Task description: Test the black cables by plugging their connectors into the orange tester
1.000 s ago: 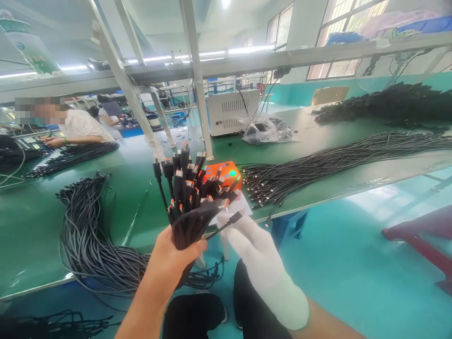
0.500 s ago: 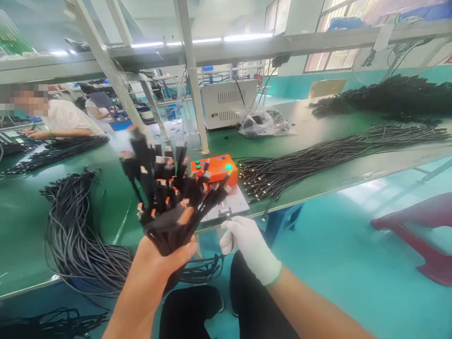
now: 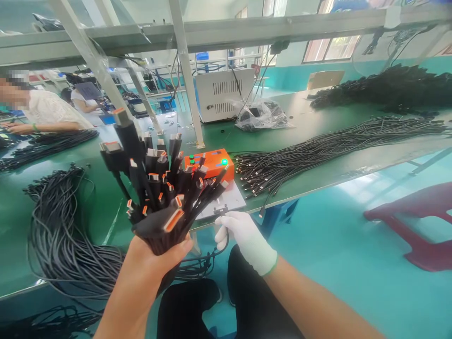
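Note:
My bare left hand (image 3: 151,263) is closed round a thick bundle of black USB cables (image 3: 157,188). Their connectors point up and fan out, several with orange tips. My right hand (image 3: 245,238), in a white glove, pinches one black cable (image 3: 226,238) close to its connector. That connector is at the small socket fixture (image 3: 221,208) on the front of a white plate (image 3: 235,195); whether it is fully inserted I cannot tell. Behind the fixture sits an orange tester box (image 3: 215,162) with a green light lit. The bundle's connectors partly hide the box's left side.
A long bundle of black cables (image 3: 318,153) lies right of the box, and a looped pile (image 3: 60,226) hangs over the bench's left edge. Behind stand a shelf post (image 3: 187,75), a white metal case (image 3: 224,94) and a plastic bag (image 3: 263,115). A red stool (image 3: 406,212) is right; a co-worker (image 3: 49,110) sits far left.
The view has shifted slightly, so most things sit a little further left and higher. My right hand holds the cable end at the fixture as before; the left still grips the bundle, tilted slightly left.

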Tool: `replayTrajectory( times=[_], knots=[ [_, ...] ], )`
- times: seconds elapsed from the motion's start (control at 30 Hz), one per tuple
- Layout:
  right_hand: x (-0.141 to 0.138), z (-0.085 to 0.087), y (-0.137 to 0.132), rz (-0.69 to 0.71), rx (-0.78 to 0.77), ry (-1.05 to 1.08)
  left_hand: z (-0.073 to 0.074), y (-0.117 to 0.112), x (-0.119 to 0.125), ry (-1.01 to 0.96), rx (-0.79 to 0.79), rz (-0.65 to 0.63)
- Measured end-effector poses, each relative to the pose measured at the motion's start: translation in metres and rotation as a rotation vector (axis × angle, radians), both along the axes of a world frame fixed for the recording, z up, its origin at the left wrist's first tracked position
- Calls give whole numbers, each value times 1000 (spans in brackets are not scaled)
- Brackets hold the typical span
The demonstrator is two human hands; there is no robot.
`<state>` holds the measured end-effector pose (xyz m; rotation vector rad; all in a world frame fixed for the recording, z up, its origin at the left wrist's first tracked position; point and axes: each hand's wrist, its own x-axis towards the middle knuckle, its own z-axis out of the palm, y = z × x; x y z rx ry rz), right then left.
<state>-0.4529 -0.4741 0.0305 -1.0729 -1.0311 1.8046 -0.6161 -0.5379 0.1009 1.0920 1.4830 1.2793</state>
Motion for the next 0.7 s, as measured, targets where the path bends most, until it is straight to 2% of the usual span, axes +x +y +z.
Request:
replayTrajectory(
  times=[0.37,0.7],
  knots=[
    [-6,3,6,-35,4,40,-1,2,-1,-23,-5,-7],
    [-8,-2,6,-33,-15,28,3,3,5,-41,15,8]
  ],
)
